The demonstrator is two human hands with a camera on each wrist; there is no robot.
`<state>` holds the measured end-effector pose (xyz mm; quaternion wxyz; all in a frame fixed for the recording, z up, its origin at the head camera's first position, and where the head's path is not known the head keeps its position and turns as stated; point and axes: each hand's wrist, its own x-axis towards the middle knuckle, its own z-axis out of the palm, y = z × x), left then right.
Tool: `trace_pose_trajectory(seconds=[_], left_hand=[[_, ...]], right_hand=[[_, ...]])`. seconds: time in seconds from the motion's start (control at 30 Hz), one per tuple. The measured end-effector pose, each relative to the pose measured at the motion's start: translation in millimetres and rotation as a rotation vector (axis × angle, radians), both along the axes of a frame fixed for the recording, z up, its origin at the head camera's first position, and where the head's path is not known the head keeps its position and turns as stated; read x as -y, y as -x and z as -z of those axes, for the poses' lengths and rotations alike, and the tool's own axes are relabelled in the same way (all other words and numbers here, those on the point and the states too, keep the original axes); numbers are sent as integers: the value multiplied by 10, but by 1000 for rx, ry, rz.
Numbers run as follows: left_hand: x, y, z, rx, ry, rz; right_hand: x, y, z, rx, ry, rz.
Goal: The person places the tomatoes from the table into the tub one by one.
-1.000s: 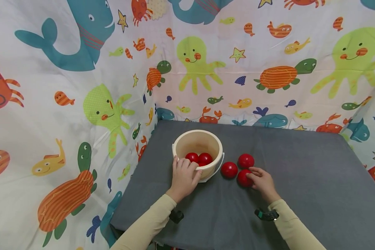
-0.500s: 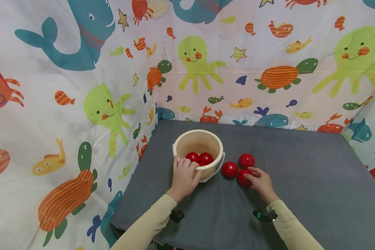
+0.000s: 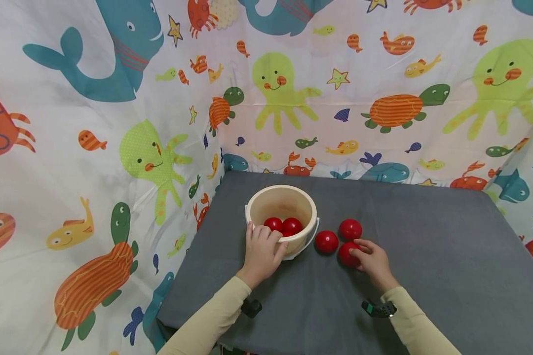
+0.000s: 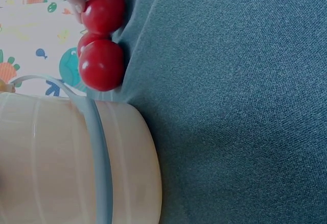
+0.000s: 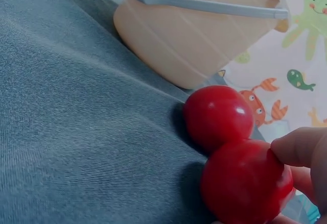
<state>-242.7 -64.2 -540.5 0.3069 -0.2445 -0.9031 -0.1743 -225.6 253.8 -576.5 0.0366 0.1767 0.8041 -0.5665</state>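
A cream bucket (image 3: 299, 241) with a pale handle (image 3: 310, 240) stands on the cloth-covered table, several shiny red balls (image 3: 292, 225) inside it. My left hand (image 3: 261, 254) grips its near rim, fingers over the edge and thumb on the outer wall. To the bucket's right, three more red balls lie close together: one at the left (image 3: 326, 242), one at the back (image 3: 350, 229) and a front ball (image 3: 348, 254). That front ball is pinched between the thumb and fingers of my right hand (image 3: 375, 264); in the right wrist view it touches a neighbouring ball (image 5: 218, 118).
Dark grey cloth (image 3: 448, 256) covers the table, slightly wrinkled near the balls. A sea-animal printed curtain (image 3: 320, 113) hangs along the back and left sides. Each wrist wears a dark band, such as the right wristband (image 3: 379, 309).
Very little differs. My right hand shifts slightly around the front ball and keeps its hold, while my left hand stays on the bucket's rim.
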Motion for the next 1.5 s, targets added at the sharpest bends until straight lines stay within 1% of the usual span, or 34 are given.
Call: trace_pose_trajectory(seconds=[0.17, 0.33, 0.53, 0.77, 0.97, 1.2, 1.37, 1.5], left_hand=[[-3, 1, 10, -3, -8, 4], [0, -6, -7, -2, -5, 3], [11, 4, -9, 4, 0, 2], [12, 23, 19, -3, 0, -4], [6, 9, 2, -5, -2, -3], [2, 11, 22, 2, 14, -17], [4, 14, 15, 24, 5, -12], [6, 14, 12, 42, 2, -10]], right_hand=[[-71, 3, -60, -20, 7, 34], [-140, 14, -194, -44, -7, 42], [-198, 61, -450, -89, -46, 28], [-256, 134, -753, -139, -25, -13], [-258, 197, -971, -162, -29, -46], [-116, 299, -1207, -191, -18, -67], [100, 360, -1372, -232, -8, -84], [294, 415, -1484, -244, 0, -102]])
